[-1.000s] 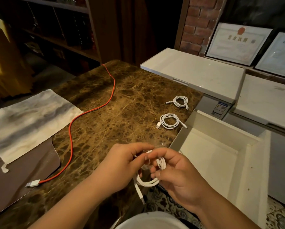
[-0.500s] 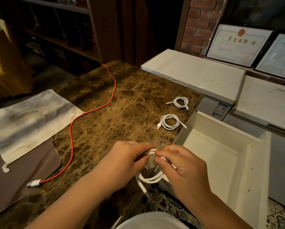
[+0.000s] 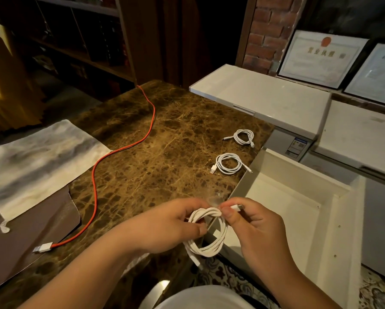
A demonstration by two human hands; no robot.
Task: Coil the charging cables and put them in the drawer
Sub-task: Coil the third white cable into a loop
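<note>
Head view: both hands hold a white coiled cable (image 3: 209, 235) off the counter's (image 3: 164, 152) near edge, beside the open drawer (image 3: 287, 208); left hand (image 3: 171, 226) fingers pinch the loops, right hand (image 3: 254, 221) fingers grip its plug end.

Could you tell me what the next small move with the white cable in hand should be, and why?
Probably tuck the plug end, pinched by the right hand, through the coil that the left hand holds; it sticks out loose.
</note>
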